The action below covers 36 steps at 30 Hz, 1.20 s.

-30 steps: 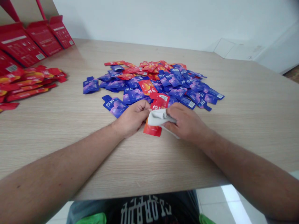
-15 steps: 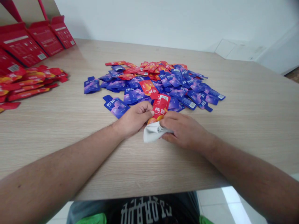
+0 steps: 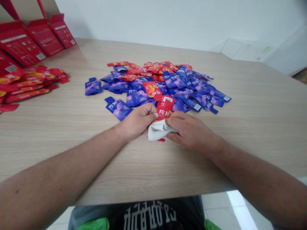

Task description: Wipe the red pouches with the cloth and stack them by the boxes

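Observation:
A red pouch (image 3: 164, 107) with white characters and a barcode lies in front of me, its near end partly hidden under a white cloth (image 3: 158, 130). My left hand (image 3: 140, 119) pinches the pouch's left edge between thumb and fingers. Closed around the folded cloth, my right hand (image 3: 189, 129) presses it onto the pouch's lower half. Just past my hands spreads a heap of blue pouches (image 3: 183, 95) and orange-red pouches (image 3: 153, 89). One blue pouch (image 3: 119, 108) lies flat beside my left hand.
At the left, a stack of red pouches (image 3: 26, 83) lies before several red cartons (image 3: 20, 43) with raised flaps. The wooden table (image 3: 134, 172) meets a white wall (image 3: 144, 24) behind. Its near edge is close to my body.
My right hand has slid the cloth slightly up the pouch, away from me. A red bottom edge now shows below the cloth. My left hand stays on the pouch.

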Available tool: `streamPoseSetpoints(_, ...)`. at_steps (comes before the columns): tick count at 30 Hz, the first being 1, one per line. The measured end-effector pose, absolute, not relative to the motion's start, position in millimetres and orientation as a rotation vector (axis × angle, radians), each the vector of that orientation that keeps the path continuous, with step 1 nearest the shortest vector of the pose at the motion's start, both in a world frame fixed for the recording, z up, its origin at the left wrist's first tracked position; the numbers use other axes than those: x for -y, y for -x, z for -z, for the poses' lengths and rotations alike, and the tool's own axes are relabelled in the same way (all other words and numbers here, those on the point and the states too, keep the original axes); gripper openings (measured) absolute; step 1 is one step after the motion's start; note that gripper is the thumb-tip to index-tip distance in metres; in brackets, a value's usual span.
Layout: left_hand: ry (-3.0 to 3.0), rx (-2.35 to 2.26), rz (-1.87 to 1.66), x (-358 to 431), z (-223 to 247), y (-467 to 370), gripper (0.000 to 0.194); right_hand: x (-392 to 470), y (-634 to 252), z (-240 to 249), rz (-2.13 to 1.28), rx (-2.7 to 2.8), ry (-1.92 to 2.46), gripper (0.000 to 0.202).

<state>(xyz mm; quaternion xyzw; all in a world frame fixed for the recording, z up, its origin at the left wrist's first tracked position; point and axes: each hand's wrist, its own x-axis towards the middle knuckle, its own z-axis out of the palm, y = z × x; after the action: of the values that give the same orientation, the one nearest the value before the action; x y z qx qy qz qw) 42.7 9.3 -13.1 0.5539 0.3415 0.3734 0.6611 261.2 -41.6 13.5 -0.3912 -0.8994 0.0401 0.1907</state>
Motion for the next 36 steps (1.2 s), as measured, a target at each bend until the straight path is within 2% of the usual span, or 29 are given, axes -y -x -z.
streamPoseSetpoints(5, -1.166, -0.755, -0.836, -10, 14, -43, 0.019, 27, -272, -14, 0.071, 2.238, 1.328, 0.022)
streamPoseSetpoints(12, -1.174, -0.764, -0.858, -8, 13, -44, 0.016, 41, -261, -14, -0.162, 2.559, 1.049, 0.014)
streamPoseSetpoints(18, -1.127, -0.768, -0.837, -11, 15, -43, 0.019, 28, -271, -14, 0.034, 2.264, 1.296, 0.022)
streamPoseSetpoints(24, -1.159, -0.764, -0.863, -9, 15, -43, 0.019, 39, -262, -14, -0.186, 2.566, 1.048, 0.015)
streamPoseSetpoints(31, -1.156, -0.757, -0.848, -11, 16, -42, 0.020, 25, -273, -16, 0.054, 2.270, 1.325, 0.025)
streamPoseSetpoints(36, -1.157, -0.765, -0.858, -9, 15, -43, 0.019, 37, -263, -14, -0.180, 2.545, 1.068, 0.016)
